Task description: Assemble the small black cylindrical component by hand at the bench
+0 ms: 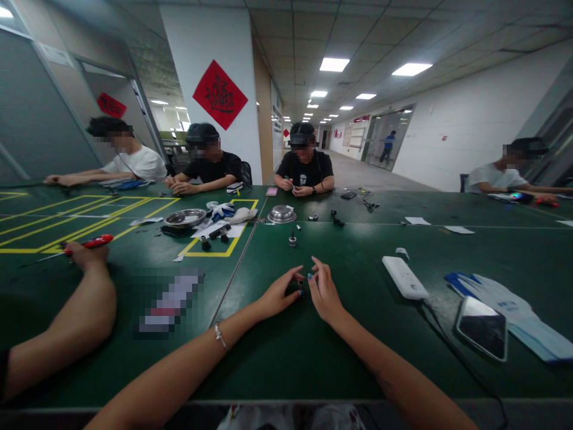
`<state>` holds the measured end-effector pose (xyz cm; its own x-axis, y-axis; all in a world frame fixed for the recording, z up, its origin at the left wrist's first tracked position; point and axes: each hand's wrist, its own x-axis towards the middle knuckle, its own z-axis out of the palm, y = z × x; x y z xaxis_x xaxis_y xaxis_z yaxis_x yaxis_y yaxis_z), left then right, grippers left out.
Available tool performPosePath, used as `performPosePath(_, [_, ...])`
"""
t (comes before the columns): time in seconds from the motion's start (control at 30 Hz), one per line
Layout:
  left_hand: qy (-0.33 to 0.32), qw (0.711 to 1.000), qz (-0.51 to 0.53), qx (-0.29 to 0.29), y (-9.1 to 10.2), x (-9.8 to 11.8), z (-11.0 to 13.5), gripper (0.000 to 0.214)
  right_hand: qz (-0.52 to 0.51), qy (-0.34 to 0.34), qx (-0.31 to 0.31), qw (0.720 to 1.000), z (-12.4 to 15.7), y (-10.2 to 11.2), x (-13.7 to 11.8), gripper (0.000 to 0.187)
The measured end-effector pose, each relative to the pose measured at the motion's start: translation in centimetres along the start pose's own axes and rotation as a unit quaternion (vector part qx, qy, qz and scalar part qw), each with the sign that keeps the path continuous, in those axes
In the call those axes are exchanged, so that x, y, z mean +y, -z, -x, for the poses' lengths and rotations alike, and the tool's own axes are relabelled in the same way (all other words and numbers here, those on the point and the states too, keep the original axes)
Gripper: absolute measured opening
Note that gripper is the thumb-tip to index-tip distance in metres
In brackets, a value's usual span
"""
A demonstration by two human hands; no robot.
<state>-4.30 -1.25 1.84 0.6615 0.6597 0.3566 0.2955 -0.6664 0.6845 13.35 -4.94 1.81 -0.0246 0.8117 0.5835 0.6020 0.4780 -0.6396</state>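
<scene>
Near the middle of the green table, my left hand [281, 292] curls its thumb and fingers around a small dark cylindrical part [300, 283]. The part is too small to name. Just to the right, my right hand [326, 294] is open, its fingers apart and pointing towards the left hand's fingertips. Nothing shows in it. Beyond both hands, a small metal piece with a dark stem [292, 240] stands upright on the table.
A co-worker's hand at left holds a red screwdriver [89, 243]. Farther back are metal bowls [282, 214] and gloves [221, 210]. To my right lie a white power strip [404, 278] with its cable, a phone [482, 327] and blue-white gloves [505, 301]. Several people sit opposite.
</scene>
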Motion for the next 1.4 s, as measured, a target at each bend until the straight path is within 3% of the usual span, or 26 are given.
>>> performPosePath(0.1, [0.004,0.997,-0.075,-0.027,0.7,0.1,-0.3,0.039,-0.009,0.004,0.008,1.000,-0.2,0.6,0.0,0.045])
performPosePath(0.3, [0.095,0.968,-0.233,-0.027,4.4,0.0,-1.3,0.025,-0.019,0.008,-0.031,0.999,-0.1,1.0,-1.5,0.042])
performPosePath(0.47, [0.251,0.886,-0.388,-0.039,9.9,-1.5,-2.5,0.033,-0.025,0.023,-0.063,0.997,0.5,0.6,-2.4,0.043])
performPosePath(0.67, [0.367,0.794,-0.484,-0.001,16.9,-4.4,-2.4,0.043,-0.021,0.034,-0.051,0.998,0.3,0.4,-1.7,0.043])
performPosePath(0.83, [0.434,0.744,-0.508,-0.006,20.9,-6.3,-1.3,0.053,-0.011,0.022,-0.033,0.999,-0.2,1.0,-1.1,0.043])
performPosePath(0.93, [0.448,0.727,-0.521,0.008,21.8,-6.9,-0.8,0.048,-0.012,0.022,-0.033,0.999,-0.3,1.0,-1.2,0.043])
performPosePath(1.07, [0.444,0.717,-0.536,0.039,21.4,-7.5,-0.6,0.045,-0.006,0.026,-0.048,0.998,-0.1,1.0,-1.6,0.041])
performPosePath(1.27, [0.381,0.693,-0.599,0.121,20.1,-9.1,-1.2,0.047,-0.020,0.038,-0.058,0.997,-0.1,1.7,-2.2,0.036])
performPosePath(1.4, [0.336,0.696,-0.623,0.116,19.7,-10.4,-2.4,0.037,-0.022,0.059,-0.054,0.997,-0.2,1.9,-2.2,0.035])
